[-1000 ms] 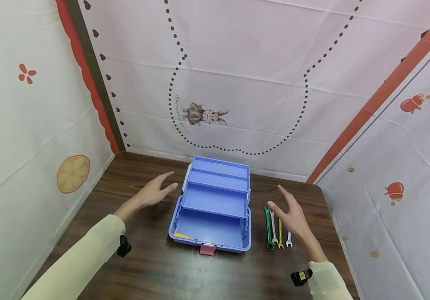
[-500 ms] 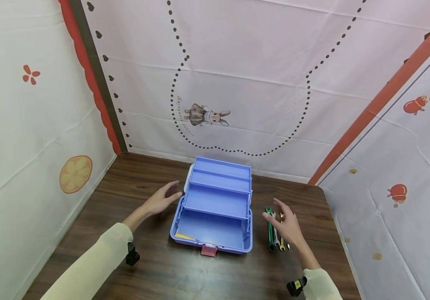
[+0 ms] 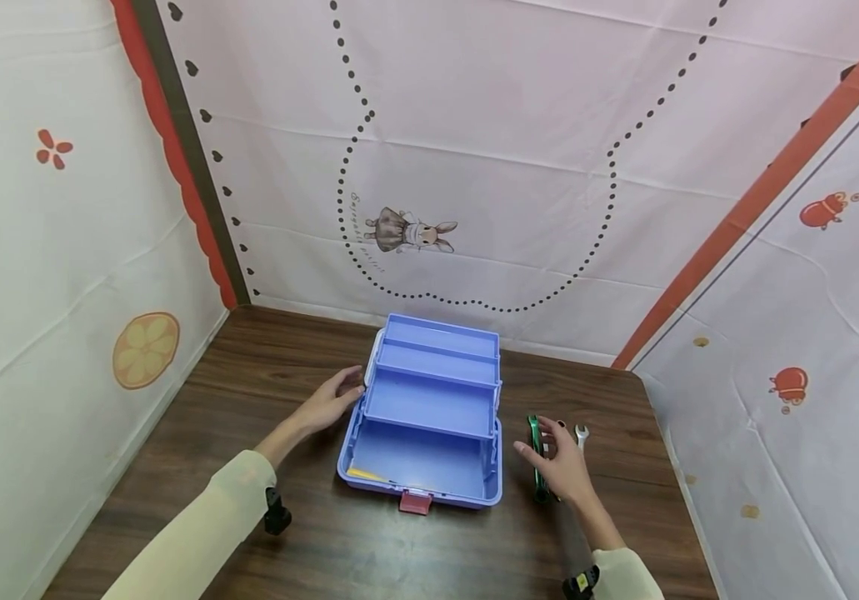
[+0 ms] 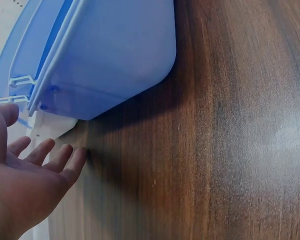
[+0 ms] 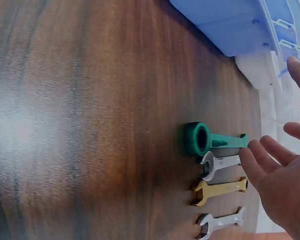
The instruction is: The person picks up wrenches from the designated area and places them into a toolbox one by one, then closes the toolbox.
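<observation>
Open blue toolbox (image 3: 429, 457) with yellow item (image 3: 365, 474) inside

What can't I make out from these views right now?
Head view: the right hand hides most of the yellow wrench and of the silver wrench beside the green wrench.
Head view: the yellow piece in the toolbox is too small to identify.
Left wrist view: the toolbox's side wall hides its floor; the left edge cuts off the left hand.
Right wrist view: any wrench markings are too small to read.
</observation>
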`<state>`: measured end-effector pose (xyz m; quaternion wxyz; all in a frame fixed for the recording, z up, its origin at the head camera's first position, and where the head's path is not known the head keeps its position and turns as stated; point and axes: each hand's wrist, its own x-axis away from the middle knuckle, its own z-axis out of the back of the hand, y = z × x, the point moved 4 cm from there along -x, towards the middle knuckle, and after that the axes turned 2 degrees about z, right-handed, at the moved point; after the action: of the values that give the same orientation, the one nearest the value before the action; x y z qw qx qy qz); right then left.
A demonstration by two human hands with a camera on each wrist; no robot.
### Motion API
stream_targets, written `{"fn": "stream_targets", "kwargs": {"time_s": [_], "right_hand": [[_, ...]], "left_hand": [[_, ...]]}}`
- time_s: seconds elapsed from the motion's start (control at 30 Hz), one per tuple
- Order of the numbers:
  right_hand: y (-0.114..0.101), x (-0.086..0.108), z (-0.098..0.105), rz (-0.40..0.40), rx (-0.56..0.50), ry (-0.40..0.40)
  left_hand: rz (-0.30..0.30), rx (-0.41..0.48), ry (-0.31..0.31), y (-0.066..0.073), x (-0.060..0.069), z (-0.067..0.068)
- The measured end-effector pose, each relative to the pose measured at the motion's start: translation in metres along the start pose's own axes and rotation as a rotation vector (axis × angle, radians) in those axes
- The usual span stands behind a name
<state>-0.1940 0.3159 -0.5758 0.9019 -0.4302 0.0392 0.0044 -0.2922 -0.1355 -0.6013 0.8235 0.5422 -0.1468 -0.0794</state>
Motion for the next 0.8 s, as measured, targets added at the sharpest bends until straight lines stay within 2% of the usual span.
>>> {"fn": "stream_targets", "kwargs": {"time_s": [0.2,0.43,0.8], "right_hand": [[0.002,0.004,-0.005,-0.020,0.030,0.015],[0.006,0.006,-0.008,-0.048,0.070,0.012],[0.009,0.004,-0.014,-0.045,0.136,-0.014]], "left_hand": [[0.005,0.065,-0.035,-0.004,-0.002,-0.005],[-0.027,0.066,-0.033,-0.005,-0.001,-0.008],[-0.019,0.097,-0.040,-0.011,0.002,-0.009]]}}
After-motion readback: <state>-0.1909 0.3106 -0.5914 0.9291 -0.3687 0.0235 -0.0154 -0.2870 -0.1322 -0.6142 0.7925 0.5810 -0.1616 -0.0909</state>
